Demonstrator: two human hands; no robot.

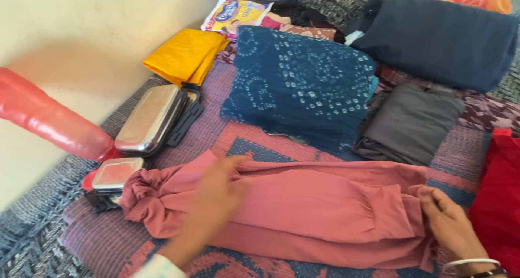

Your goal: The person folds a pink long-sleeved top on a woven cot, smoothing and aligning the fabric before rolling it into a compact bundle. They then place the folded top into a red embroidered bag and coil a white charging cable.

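Observation:
A dusty-pink garment (309,207) lies folded lengthwise across the patterned bedcover in front of me. My left hand (214,199) rests flat on its left part, fingers together, blurred by motion. My right hand (449,229), with bangles at the wrist, pinches the garment's gathered right end between fingers and thumb.
A steel lunch box (149,120) and a smaller steel box (115,175) lie left of the garment, beside a pink cylinder (49,118). Behind are folded clothes: yellow (187,55), dark blue dotted (300,83), grey (409,121), navy (441,37). Red cloth (498,202) lies at right. A wall is left.

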